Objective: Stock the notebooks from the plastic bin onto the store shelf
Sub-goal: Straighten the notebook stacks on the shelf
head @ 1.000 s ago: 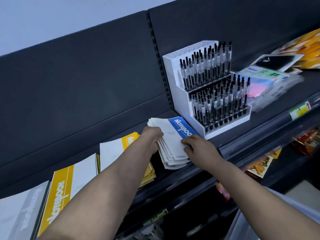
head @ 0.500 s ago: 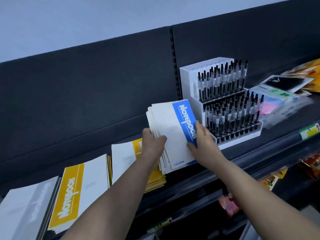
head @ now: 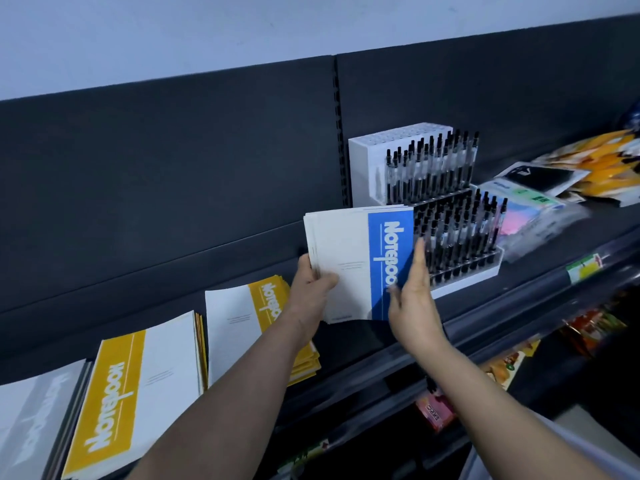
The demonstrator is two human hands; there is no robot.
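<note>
A stack of white notebooks with a blue band (head: pixel 349 258) stands nearly upright on its lower edge above the dark shelf (head: pixel 519 292). My left hand (head: pixel 311 289) grips the stack's left edge. My right hand (head: pixel 412 292) presses flat against its right, blue edge. Two stacks of yellow-banded notebooks lie on the shelf to the left, one (head: pixel 242 313) beside my left wrist and one (head: pixel 138 386) nearer the front. A grey-banded notebook stack (head: pixel 31 420) lies at the far left. The plastic bin is out of view.
A white tiered display of black pens (head: pixel 443 209) stands right behind the blue stack. Packets of sticky notes (head: pixel 526 209) and orange bags (head: pixel 602 164) lie further right. Lower shelves hold snack packets (head: pixel 436 410). The dark back panel (head: pixel 173 188) rises behind everything.
The blue notebook stack went from lying flat on the shelf to standing nearly upright between both hands, squared into a neater block. The camera view tilted upward.
</note>
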